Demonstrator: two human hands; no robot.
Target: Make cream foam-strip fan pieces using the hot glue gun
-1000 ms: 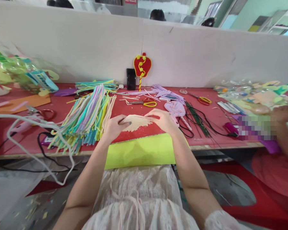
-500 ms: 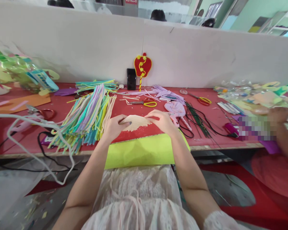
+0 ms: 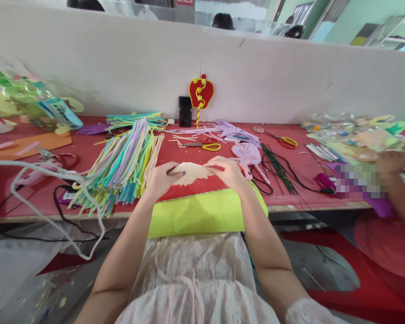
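Between my two hands is a cream, fan-shaped piece (image 3: 195, 172) with a jagged lower edge; it looks like pipe cleaners laid side by side. My left hand (image 3: 162, 178) pinches its left end between thumb and fingers. At the right end, the thumb and fingertips of my right hand (image 3: 228, 173) close on the edge. Below the piece lie a red surface (image 3: 175, 192) and a lime-green sheet (image 3: 199, 213) that hangs over the table edge onto my lap.
A pile of coloured pipe cleaners (image 3: 121, 166) lies left of my hands. Yellow-handled scissors (image 3: 211, 145) lie beyond them, near a phone (image 3: 185, 111) and a red apple-shaped ornament (image 3: 201, 93). At right are a lilac round piece (image 3: 246, 154), dark green stems (image 3: 278, 171) and a co-worker's hand (image 3: 391, 162).
My hands hold the cream piece in nearly the same place, with only a slight shift of the right fingers. More of a co-worker's other hand shows at the right edge.
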